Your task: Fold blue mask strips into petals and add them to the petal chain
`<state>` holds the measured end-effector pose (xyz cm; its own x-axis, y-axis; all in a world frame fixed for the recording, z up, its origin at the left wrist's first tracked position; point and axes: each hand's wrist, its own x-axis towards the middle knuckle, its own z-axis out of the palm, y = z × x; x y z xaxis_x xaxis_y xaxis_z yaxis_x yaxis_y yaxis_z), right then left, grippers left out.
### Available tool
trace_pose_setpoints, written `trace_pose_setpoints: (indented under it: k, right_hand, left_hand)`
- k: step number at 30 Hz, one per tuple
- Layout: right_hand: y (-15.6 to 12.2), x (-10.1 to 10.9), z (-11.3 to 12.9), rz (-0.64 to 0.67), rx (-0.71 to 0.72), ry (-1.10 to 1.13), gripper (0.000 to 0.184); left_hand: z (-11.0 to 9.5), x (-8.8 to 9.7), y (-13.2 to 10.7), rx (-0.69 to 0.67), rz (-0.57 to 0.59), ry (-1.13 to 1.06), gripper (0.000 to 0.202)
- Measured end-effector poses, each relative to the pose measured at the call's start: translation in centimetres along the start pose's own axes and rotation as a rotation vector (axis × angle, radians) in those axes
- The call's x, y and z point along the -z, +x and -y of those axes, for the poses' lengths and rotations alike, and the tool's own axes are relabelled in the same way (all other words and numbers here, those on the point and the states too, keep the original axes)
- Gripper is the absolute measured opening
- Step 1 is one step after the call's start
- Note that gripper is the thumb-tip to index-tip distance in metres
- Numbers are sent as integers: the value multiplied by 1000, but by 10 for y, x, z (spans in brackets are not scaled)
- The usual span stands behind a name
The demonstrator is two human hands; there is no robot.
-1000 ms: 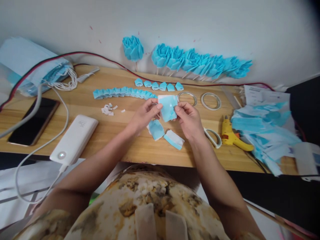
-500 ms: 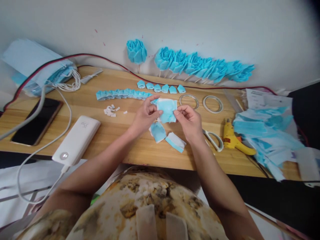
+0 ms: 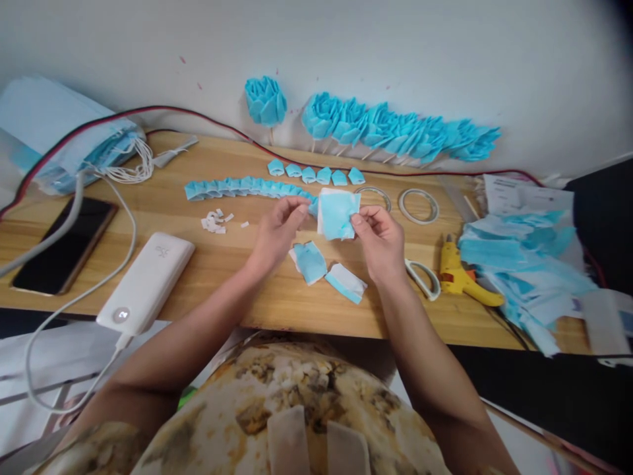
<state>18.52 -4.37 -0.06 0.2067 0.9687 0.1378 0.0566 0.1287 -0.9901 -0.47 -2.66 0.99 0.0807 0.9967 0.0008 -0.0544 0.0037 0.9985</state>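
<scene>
My right hand (image 3: 380, 237) pinches the right edge of a square piece of blue and white fabric (image 3: 338, 214), held up above the table. To the left of that piece is my left hand (image 3: 277, 231), apart from it, thumb and index finger pressed together. Whatever may lie between those fingertips is too small to make out. Below the hands lie two loose blue and white fabric pieces (image 3: 310, 262). Behind my left hand runs a long row of overlapping folded blue petals (image 3: 237, 187). Several single folded petals (image 3: 324, 175) sit further back.
Blue fabric flowers on sticks (image 3: 380, 125) lean along the wall. Two tape rolls (image 3: 419, 206), scissors (image 3: 426, 280), a yellow glue gun (image 3: 452, 267) and fabric scraps (image 3: 519, 257) are at right. White paper bits (image 3: 215, 221), a power bank (image 3: 148, 284) and a phone (image 3: 64, 245) are at left.
My left hand has let go of the fabric square and moved slightly left. The square has shifted a little right, held by my right hand alone.
</scene>
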Motion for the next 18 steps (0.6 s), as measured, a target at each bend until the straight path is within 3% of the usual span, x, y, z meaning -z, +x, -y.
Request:
trace_pose_setpoints:
  k: [11, 18]
  right_hand:
    - [-1, -1, -1, -39, 22, 1, 32]
    - [-2, -1, -2, -4, 44, -45, 32]
  left_hand:
    - [-11, -2, -9, 40, 236, 269, 33]
    - [-9, -3, -7, 64, 260, 171, 33]
